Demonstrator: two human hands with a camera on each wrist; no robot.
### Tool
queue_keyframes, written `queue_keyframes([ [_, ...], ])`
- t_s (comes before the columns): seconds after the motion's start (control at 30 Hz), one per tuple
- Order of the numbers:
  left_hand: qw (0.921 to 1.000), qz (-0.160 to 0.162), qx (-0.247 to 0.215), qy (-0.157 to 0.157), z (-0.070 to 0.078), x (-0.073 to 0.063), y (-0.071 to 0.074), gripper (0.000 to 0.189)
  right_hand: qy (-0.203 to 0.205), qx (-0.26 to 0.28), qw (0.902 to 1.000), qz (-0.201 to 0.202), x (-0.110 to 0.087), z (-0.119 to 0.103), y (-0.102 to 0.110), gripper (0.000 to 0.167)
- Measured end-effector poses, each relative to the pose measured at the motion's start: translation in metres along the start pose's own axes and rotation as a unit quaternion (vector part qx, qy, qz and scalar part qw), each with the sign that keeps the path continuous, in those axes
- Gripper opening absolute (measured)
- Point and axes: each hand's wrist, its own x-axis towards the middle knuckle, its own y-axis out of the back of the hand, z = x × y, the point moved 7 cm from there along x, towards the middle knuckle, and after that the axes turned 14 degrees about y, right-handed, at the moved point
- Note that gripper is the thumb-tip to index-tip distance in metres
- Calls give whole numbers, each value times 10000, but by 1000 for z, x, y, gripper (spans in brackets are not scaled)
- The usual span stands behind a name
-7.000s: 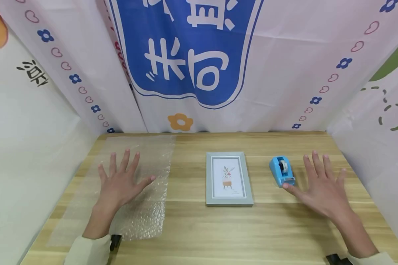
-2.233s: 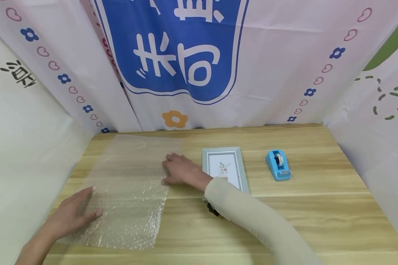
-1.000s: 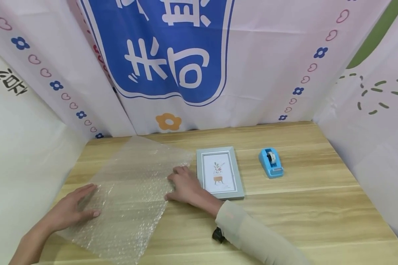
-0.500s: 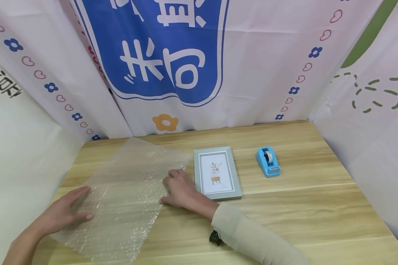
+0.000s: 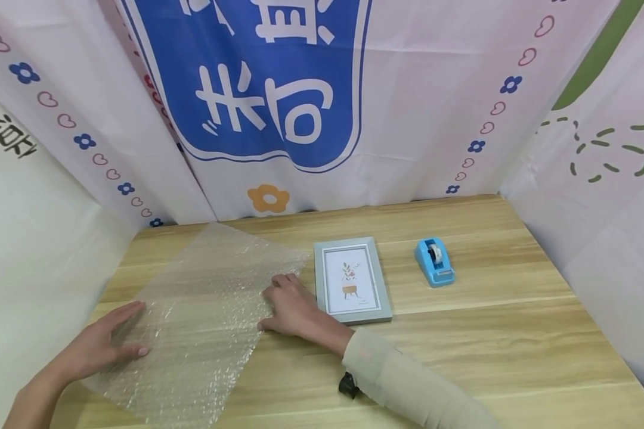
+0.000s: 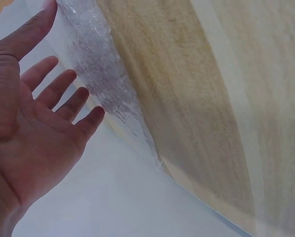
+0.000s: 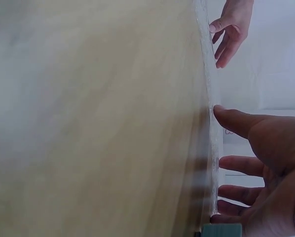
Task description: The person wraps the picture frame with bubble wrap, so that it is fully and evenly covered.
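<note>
A clear sheet of bubble wrap (image 5: pixel 204 298) lies turned at an angle on the left of the wooden table. My left hand (image 5: pixel 99 345) rests at its left edge, fingers spread and relaxed. At the sheet's right edge, my right hand (image 5: pixel 290 307) touches the wrap with thumb and fingertips apart. In the right wrist view, the right hand's (image 7: pixel 271 173) fingers reach to the sheet, with my left hand (image 7: pixel 234 24) beyond. A grey-green picture frame (image 5: pixel 352 280), showing a potted plant print, lies face up just right of my right hand.
A blue tape dispenser (image 5: pixel 434 263) with a roll in it stands right of the picture frame. The wooden table (image 5: pixel 494 345) meets a printed white cloth (image 5: pixel 418 137) at the back, and white cloth hangs on both sides.
Over the last two seconds the bubble wrap has turned clockwise, its far right corner now close to the picture frame; my right hand moved nearer with it. In the last half second both hands stay still.
</note>
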Motion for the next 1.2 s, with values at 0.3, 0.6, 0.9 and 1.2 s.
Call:
queue_keyframes([
  [0.3,9977,488,-110,-458,21,-7,5,99,77,492,9986,201,-3,4,7,64],
  [0.6,9919,798,-211,-965,77,-8,6,88,-212,927,9941,518,-21,15,26,67],
  [0.9,9877,749,-315,-1334,148,-2,-16,85,-438,1255,9861,996,-60,47,49,68],
  [1.2,9848,607,-491,-1552,208,1,-36,84,-772,1189,9822,1231,-95,78,64,67],
])
